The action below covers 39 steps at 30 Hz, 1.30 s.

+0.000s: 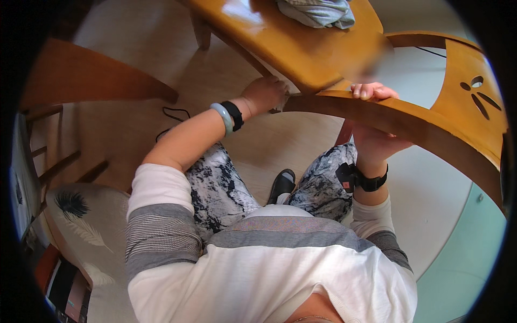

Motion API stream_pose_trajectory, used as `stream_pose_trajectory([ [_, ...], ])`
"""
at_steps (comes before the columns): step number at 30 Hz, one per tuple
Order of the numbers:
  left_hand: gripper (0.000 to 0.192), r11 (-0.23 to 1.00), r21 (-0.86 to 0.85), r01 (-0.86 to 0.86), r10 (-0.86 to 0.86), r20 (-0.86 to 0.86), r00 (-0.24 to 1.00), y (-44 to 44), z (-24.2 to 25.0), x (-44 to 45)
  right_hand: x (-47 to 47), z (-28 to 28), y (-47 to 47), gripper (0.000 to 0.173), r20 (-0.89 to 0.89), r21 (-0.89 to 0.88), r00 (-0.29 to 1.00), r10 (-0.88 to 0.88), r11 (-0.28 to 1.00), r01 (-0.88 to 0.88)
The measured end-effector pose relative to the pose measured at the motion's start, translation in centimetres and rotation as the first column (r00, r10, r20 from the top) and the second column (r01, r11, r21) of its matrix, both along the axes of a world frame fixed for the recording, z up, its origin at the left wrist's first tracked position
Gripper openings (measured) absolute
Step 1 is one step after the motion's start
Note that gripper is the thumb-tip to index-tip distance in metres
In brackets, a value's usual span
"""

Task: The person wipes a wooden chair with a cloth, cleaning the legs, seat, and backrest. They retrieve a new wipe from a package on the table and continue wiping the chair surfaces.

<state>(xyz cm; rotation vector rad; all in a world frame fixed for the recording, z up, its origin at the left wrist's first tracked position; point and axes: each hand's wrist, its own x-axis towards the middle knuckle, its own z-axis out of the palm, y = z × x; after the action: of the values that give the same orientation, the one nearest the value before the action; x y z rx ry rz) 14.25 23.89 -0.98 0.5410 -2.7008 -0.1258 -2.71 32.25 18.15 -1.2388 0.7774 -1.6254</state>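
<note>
A wooden chair with a glossy seat stands before me. Its curved rail bends round to a back slat with cut-out holes. My left hand, below a pale bangle and a black band, is closed on a small crumpled whitish cloth or wipe at the rail's near left end. My right hand grips the rail further right, fingers over the top and palm below; a black strap is on that wrist. A crumpled grey cloth lies on the seat. Part of the seat is blurred.
At the left are a brown wooden panel, wooden legs or bars and a cushion or cover with a feather print. A dark cord lies on the wood-look floor. A pale green panel is at lower right.
</note>
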Motion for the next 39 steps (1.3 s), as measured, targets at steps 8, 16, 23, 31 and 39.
stream_pose_trajectory([
  [8,0.019,0.758,0.647,-0.087,0.156,-0.051,0.986,1.7,0.3,-1.7,-1.2,0.0,0.2,0.087,0.005,-0.002,1.0,-0.009,1.0,0.009],
  [16,0.019,0.812,0.558,-0.171,0.26,-0.083,0.962,0.0,2.0,1.0,-1.7,-0.3,0.3,0.087,0.017,0.004,0.999,-0.034,0.999,0.034],
  [23,0.02,0.863,0.487,-0.131,0.098,0.093,0.991,-0.1,2.9,-3.5,-1.5,0.0,0.3,0.087,0.021,0.011,0.999,-0.046,0.999,0.046],
  [31,0.021,0.83,0.542,-0.133,0.042,0.178,0.983,0.3,4.9,-0.9,-0.3,-0.1,0.2,0.087,0.036,0.007,0.998,-0.048,0.999,0.048],
  [39,0.019,0.944,0.114,-0.311,0.288,0.182,0.94,-5.6,3.7,4.8,-0.3,0.0,0.0,0.083,0.038,0.01,0.999,-0.013,1.0,0.013],
])
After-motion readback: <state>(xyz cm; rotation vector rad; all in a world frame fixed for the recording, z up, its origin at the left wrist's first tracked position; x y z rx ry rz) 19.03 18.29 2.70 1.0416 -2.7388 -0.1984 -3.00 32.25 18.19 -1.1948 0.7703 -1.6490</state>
